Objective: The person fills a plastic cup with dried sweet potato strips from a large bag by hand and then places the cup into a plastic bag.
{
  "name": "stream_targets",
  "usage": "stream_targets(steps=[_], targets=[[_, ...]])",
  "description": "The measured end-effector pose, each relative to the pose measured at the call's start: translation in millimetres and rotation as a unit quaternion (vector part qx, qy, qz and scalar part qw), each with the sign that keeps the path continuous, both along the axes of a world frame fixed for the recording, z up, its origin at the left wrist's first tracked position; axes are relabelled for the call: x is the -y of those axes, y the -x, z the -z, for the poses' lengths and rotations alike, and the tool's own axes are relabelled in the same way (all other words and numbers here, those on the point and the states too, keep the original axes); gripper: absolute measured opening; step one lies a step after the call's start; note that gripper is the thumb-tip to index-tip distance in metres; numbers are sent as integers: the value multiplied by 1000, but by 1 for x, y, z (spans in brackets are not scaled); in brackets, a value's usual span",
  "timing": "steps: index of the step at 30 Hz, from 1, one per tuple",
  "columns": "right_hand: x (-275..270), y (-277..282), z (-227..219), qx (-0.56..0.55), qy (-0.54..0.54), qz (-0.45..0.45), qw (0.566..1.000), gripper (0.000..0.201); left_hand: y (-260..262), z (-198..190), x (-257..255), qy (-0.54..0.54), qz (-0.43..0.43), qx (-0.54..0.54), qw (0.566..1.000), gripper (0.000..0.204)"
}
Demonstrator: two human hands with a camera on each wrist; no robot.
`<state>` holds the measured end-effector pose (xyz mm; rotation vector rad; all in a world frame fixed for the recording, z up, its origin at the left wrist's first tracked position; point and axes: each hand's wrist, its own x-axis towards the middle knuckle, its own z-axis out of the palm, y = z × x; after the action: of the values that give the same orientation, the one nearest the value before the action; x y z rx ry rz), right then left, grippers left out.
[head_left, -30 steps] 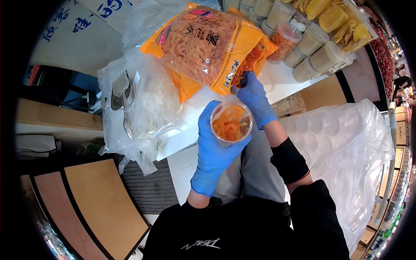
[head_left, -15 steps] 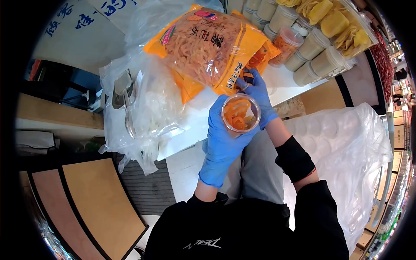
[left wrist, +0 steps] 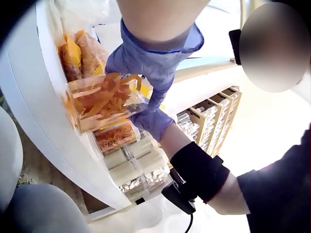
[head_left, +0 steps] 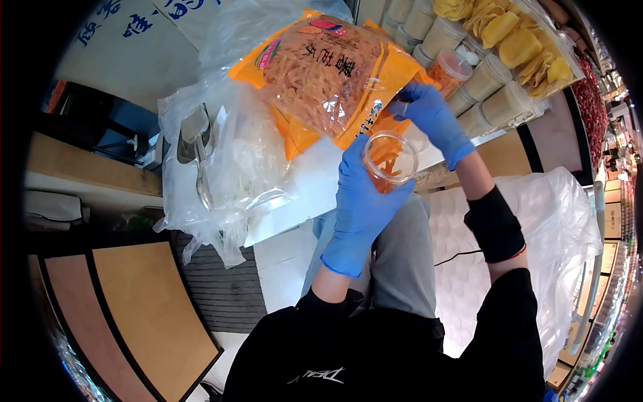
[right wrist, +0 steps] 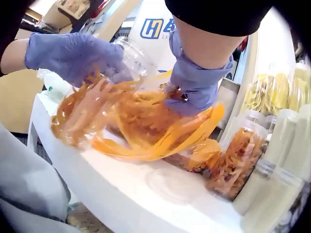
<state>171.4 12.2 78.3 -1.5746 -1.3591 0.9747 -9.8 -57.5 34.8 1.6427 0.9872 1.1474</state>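
Observation:
My gloved left hand [head_left: 368, 201] holds a clear plastic jar [head_left: 408, 171], its fingers wrapped round the side. The jar is lidless, tilted, and partly filled with orange dried strips [left wrist: 107, 99]. Just beyond the rim lies a large orange-and-clear bag [head_left: 321, 74] packed with the same kind of strips. My gloved right hand [head_left: 432, 117] is at the bag's mouth, fingers bent and gripping its edge; in the right wrist view the fingertips are partly hidden among strips and film.
A filled lidded jar [head_left: 449, 70] and several pale jars [head_left: 489, 77] stand right of the bag. Behind them is a box of yellow dried slices [head_left: 519, 33]. A metal scoop [head_left: 195, 137] lies on plastic film at left. Wrapped empty containers [head_left: 516, 221] are at right.
The left hand and jar have moved right and slightly up, closer to the bag's mouth. The right hand has shifted up and right along the bag's opening, and its forearm has swung outward.

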Motion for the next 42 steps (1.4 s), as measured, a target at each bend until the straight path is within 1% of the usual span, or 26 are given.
stream_targets(steps=[1, 2, 5, 6, 7, 9, 12, 13, 15, 18, 19, 21, 22, 24, 25, 26, 31, 34, 37, 38, 40, 42], targets=[[-2, -3, -9, 3, 4, -11, 1000, 25, -2, -2, -1, -4, -4, -19, 1000, 84], [-2, -5, -18, 15, 8, -12, 1000, 29, -5, -3, -2, 4, -3, -20, 1000, 84], [-4, -10, -43, 23, 31, -61, 997, 29, -20, -5, -6, 35, 0, -10, 999, 82], [3, -1, -57, 37, 28, -36, 998, 25, -25, -5, -7, 52, 1, 1, 999, 82], [2, -6, -59, 65, 47, -40, 996, 24, -29, -7, -9, 69, 3, 12, 998, 82], [0, -18, -65, 122, 84, -46, 988, 22, -35, -12, -13, 76, -4, -2, 997, 81], [15, -15, -75, 100, 41, -57, 993, 22, -42, -11, -20, 63, -3, 1, 998, 80], [18, -16, -73, 125, 19, -88, 988, 23, -45, -9, -22, 55, -2, 5, 998, 79], [23, -18, -69, 171, -25, -150, 973, 26, -51, -1, -26, 48, 11, 54, 997, 79], [28, -9, -69, 289, 64, -241, 924, 21, -58, 9, -28, 48, 33, 102, 993, 80], [30, -6, -72, 299, 56, -249, 919, 23, -59, 11, -28, 50, 41, 114, 991, 81], [32, 0, -82, 319, 41, -268, 908, 26, -56, 12, -25, 10, 3, 61, 998, 83], [32, 0, -86, 304, 36, -274, 912, 29, -55, 12, -23, -10, -16, 34, 999, 84], [32, -2, -88, 295, -14, -288, 911, 28, -57, 20, -26, 21, 21, 123, 992, 86], [32, -2, -89, 291, -39, -293, 910, 27, -58, 24, -26, 28, 33, 143, 989, 87], [33, -2, -88, 294, -33, -291, 910, 27, -59, 27, -26, 35, 44, 162, 985, 87], [38, 1, -84, 284, -1, -292, 913, 23, -54, 28, -20, 19, 40, 152, 987, 87], [43, 11, -91, 341, 5, -214, 915, 21, -54, 29, -17, 32, 36, 157, 987, 86], [47, 6, -86, 381, -76, -203, 899, 20, -45, 24, -12, 4, 15, 138, 990, 84], [47, 1, -83, 324, -78, -174, 927, 20, -40, 22, -7, -8, 12, 133, 991, 84], [43, -11, -75, 206, -79, -111, 969, 19, -26, 17, 6, -32, 9, 123, 992, 84], [39, -18, -65, 252, -94, -100, 958, 19, -10, 11, 18, -60, 2, 83, 995, 85]])
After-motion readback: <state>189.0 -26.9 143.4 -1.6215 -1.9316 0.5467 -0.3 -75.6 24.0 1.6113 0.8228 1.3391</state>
